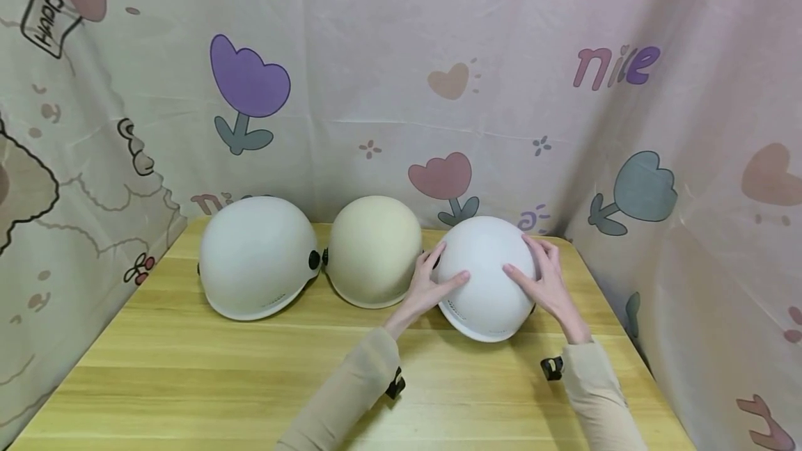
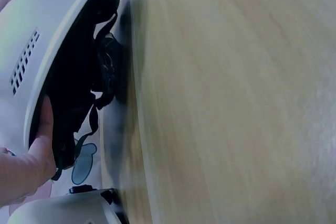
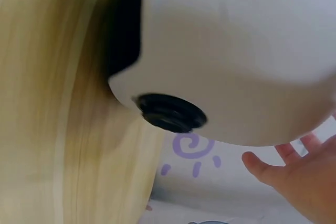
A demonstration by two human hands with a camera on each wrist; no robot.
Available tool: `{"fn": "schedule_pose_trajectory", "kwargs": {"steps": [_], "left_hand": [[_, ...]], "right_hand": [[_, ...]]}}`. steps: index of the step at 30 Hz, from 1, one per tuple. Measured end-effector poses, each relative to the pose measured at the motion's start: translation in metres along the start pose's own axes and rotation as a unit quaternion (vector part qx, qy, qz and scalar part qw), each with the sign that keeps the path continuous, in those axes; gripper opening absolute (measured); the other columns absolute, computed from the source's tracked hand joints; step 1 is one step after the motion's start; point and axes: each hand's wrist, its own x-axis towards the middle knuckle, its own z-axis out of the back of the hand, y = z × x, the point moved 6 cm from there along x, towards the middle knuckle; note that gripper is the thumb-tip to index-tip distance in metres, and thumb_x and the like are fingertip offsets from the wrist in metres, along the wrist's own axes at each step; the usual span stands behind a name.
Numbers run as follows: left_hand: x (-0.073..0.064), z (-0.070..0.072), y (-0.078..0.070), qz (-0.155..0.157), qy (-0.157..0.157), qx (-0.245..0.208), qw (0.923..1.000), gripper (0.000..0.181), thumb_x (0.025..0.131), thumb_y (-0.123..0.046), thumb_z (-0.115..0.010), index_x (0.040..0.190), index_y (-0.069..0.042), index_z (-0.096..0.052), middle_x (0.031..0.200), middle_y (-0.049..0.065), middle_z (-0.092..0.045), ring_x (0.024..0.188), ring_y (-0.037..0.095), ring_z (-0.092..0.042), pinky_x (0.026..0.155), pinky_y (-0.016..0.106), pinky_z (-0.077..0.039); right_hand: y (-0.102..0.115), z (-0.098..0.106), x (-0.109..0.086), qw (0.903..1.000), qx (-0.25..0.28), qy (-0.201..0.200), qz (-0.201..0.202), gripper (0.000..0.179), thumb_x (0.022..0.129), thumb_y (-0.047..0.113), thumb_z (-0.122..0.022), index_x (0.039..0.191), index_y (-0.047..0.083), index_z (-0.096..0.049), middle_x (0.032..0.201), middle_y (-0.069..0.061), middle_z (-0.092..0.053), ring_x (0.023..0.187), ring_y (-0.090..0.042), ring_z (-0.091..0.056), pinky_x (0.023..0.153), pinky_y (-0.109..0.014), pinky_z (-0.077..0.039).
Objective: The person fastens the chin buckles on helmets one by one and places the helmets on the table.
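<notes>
The left hand (image 1: 426, 291) bends its fingers round the left side of a white helmet (image 1: 487, 291), its thumb laid toward the near face of the dome, and appears to hold it; the left wrist view sets one digit against the rim, over the dark lining (image 2: 71, 77). The right hand (image 1: 550, 288) is spread wide at the right side, and the right wrist view shows its thumb just apart from the shell; whether its other fingertips touch is hard to tell. The step in hand looks like adjusting this helmet at the right end of a row, and the next move would seem to call for the two hands to bear evenly, so that it does not tip. The helmet's opening faces the table (image 1: 250, 388), with a black strap (image 2: 93, 120) hanging inside; whether the whole rim is clear of the wood cannot be told. A black disc (image 3: 170, 113) sits on its right side. Left of it stands a cream helmet (image 1: 374, 249), and at the left end a second white helmet (image 1: 257, 256), dome up. A patterned curtain (image 1: 363, 68) hangs on the far side.
</notes>
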Motion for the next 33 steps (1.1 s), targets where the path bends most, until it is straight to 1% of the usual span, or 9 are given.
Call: {"fn": "schedule_pose_trajectory", "kwargs": {"steps": [5,9,15,17,22,27,33], "left_hand": [[-0.004,0.003,-0.006,-0.03,-0.012,0.004,0.9995,0.089,0.083,-0.048,-0.079,0.157,-0.021,-0.037,0.162,0.017,-0.025,0.146,0.041,-0.033,0.118,0.06,-0.034],[-0.006,0.005,-0.01,-0.051,-0.023,0.011,0.9984,0.087,0.083,-0.047,-0.079,0.155,-0.016,-0.04,0.16,0.018,-0.029,0.146,0.04,-0.034,0.118,0.061,-0.034],[-0.007,0.008,-0.012,-0.051,-0.035,0.023,0.9978,0.085,0.083,-0.048,-0.079,0.154,-0.017,-0.043,0.16,0.016,-0.03,0.147,0.038,-0.033,0.118,0.06,-0.035],[-0.007,0.009,-0.012,-0.05,-0.038,0.02,0.9978,0.083,0.084,-0.047,-0.079,0.153,-0.017,-0.044,0.161,0.016,-0.03,0.147,0.037,-0.033,0.117,0.059,-0.036],[-0.009,0.012,-0.018,-0.059,-0.043,0.008,0.9973,0.081,0.085,-0.045,-0.078,0.153,-0.016,-0.044,0.16,0.014,-0.031,0.147,0.036,-0.034,0.116,0.058,-0.038],[-0.011,0.016,-0.022,-0.075,-0.047,-0.008,0.9961,0.079,0.087,-0.041,-0.077,0.153,-0.014,-0.043,0.159,0.014,-0.033,0.145,0.037,-0.037,0.116,0.058,-0.039],[-0.013,0.02,-0.027,-0.079,-0.052,-0.04,0.9948,0.074,0.089,-0.032,-0.077,0.153,-0.016,-0.044,0.16,0.012,-0.034,0.143,0.033,-0.041,0.113,0.05,-0.045]], "right_hand": [[0.004,0.002,-0.002,0.9998,-0.013,0.016,0.009,0.081,0.091,0.04,-0.07,0.159,0.019,-0.03,0.161,-0.023,-0.018,0.146,-0.047,-0.018,0.107,-0.082,-0.026],[0.005,0.002,-0.003,0.9996,-0.02,0.018,0.013,0.081,0.091,0.041,-0.069,0.159,0.019,-0.031,0.162,-0.022,-0.02,0.147,-0.046,-0.017,0.108,-0.082,-0.025],[0.007,0.003,-0.003,0.9993,-0.022,0.017,0.024,0.079,0.092,0.04,-0.069,0.158,0.019,-0.033,0.161,-0.023,-0.021,0.147,-0.046,-0.017,0.107,-0.084,-0.023],[0.009,0.003,-0.003,0.9992,-0.023,0.017,0.027,0.078,0.092,0.04,-0.069,0.158,0.019,-0.033,0.161,-0.023,-0.021,0.147,-0.046,-0.017,0.106,-0.084,-0.024],[0.012,0.003,-0.003,0.9991,-0.021,0.017,0.033,0.078,0.092,0.039,-0.068,0.158,0.019,-0.033,0.16,-0.023,-0.022,0.147,-0.047,-0.017,0.105,-0.085,-0.024],[0.016,0.003,-0.003,0.999,-0.016,0.017,0.037,0.077,0.092,0.038,-0.068,0.158,0.019,-0.034,0.16,-0.024,-0.022,0.146,-0.047,-0.017,0.104,-0.086,-0.023],[0.023,0.004,-0.003,0.9986,-0.012,0.015,0.05,0.076,0.091,0.037,-0.068,0.158,0.021,-0.034,0.161,-0.023,-0.022,0.147,-0.047,-0.017,0.104,-0.086,-0.022]]}}
